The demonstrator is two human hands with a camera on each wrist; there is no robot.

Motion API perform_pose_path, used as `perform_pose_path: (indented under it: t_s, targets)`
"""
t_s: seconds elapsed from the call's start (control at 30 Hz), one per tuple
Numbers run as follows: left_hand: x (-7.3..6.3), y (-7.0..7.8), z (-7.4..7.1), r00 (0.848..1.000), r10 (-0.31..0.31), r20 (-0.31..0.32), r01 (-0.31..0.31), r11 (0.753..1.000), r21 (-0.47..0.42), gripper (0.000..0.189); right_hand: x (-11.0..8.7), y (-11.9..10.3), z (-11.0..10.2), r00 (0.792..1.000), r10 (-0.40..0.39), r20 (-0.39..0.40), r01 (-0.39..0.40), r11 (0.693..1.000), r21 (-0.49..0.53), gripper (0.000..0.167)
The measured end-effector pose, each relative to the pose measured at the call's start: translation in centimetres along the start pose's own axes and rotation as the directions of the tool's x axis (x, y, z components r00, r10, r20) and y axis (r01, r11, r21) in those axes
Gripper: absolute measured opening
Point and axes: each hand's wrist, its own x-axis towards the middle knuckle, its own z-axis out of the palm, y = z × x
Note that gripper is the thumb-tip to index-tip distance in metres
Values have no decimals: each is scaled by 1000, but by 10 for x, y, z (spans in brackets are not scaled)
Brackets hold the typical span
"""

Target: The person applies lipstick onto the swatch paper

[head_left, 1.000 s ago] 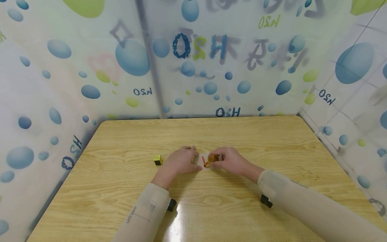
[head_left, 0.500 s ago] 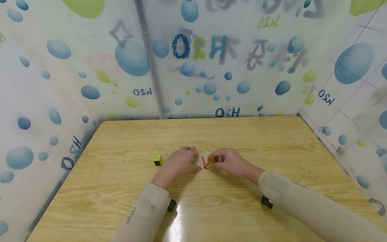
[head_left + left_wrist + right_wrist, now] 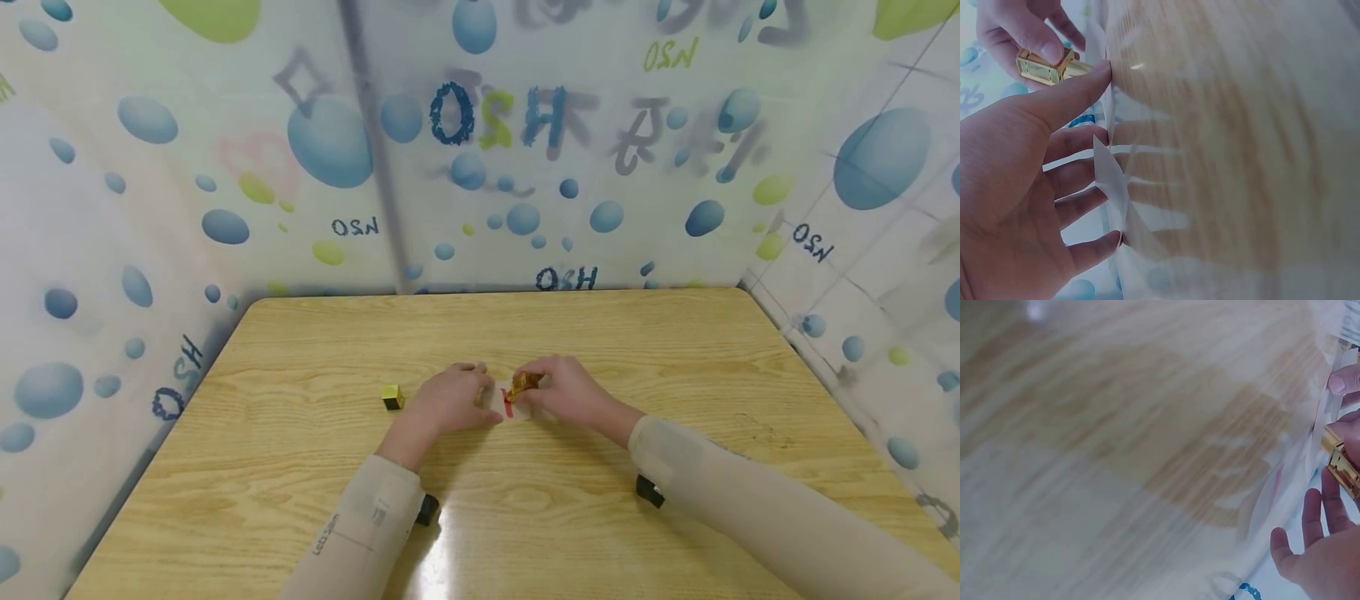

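A small sheet of white paper [image 3: 494, 402] lies mid-table and bears red marks [image 3: 509, 410]. My left hand [image 3: 448, 400] rests at the paper's left side with fingers spread; in the left wrist view its fingertips touch near a lifted paper corner [image 3: 1110, 181]. Pinched between thumb and fingers of my right hand [image 3: 573, 393] is a gold lipstick [image 3: 527, 382], tilted with its tip toward the red marks. Its square gold case [image 3: 1038, 69] shows in the left wrist view. Whether the tip touches the paper, I cannot tell.
A small gold and black cube [image 3: 392, 397], resembling a lipstick cap, stands on the wooden table [image 3: 600, 517] left of my left hand. Black devices [image 3: 650, 491] sit under both wrists. A patterned curtain [image 3: 480, 233] hangs behind the table's far edge.
My right hand has shifted slightly away from me with the lipstick, from the lower end of the red marks toward their upper part. The left hand stays in place.
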Motion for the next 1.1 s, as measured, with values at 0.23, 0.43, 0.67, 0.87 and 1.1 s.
perform_pose_path:
  t_s: [0.23,0.43,0.67,0.87,1.1]
  targets:
    - [0,1,0,1000,13,-13,-13,1000,5,64,10,-1,-1,999,4,-33,-5,1000,-23,25]
    - [0,2,0,1000,18,-20,-18,1000,7,65,12,-1,-4,999,29,-44,-30,999,-18,29]
    - [2,2,1,1000,11,-25,-10,1000,24,66,10,-4,-8,994,73,-79,-72,997,18,28]
    - [1,2,2,1000,4,-29,-3,1000,27,66,11,-3,-9,989,120,-91,-118,993,25,29]
    - [2,2,4,998,4,-58,-3,1000,21,67,11,-2,-11,989,115,-89,-110,992,60,28]
